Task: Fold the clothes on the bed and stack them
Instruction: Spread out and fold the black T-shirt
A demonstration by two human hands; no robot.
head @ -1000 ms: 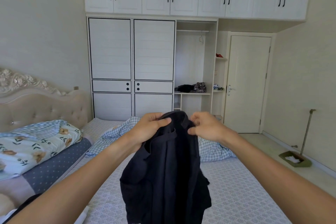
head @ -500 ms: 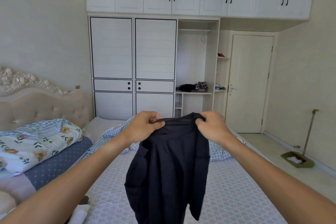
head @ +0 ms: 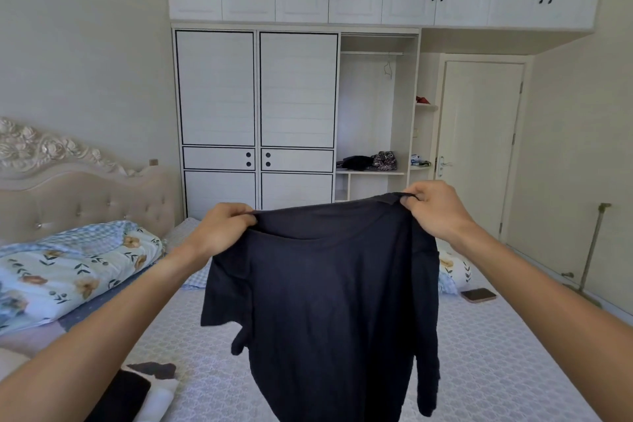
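Dark shirt [head: 329, 312] hangs spread above the bed [head: 479, 370], left hand [head: 219, 233] and right hand [head: 435, 209] each pinching a shoulder between curled fingers [head: 409, 199], seemingly to let it drop flat, ready for folding.

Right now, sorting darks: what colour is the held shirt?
Plain dark navy shirt, in the head view.

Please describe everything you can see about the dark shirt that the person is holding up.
The dark navy short-sleeved shirt looks like soft, thin knit fabric. It hangs spread out in the air above the pale patterned bed cover, neckline at the top, one sleeve showing on the left side of the picture. The left hand and the right hand each pinch a shoulder. Its hem runs out of view below.
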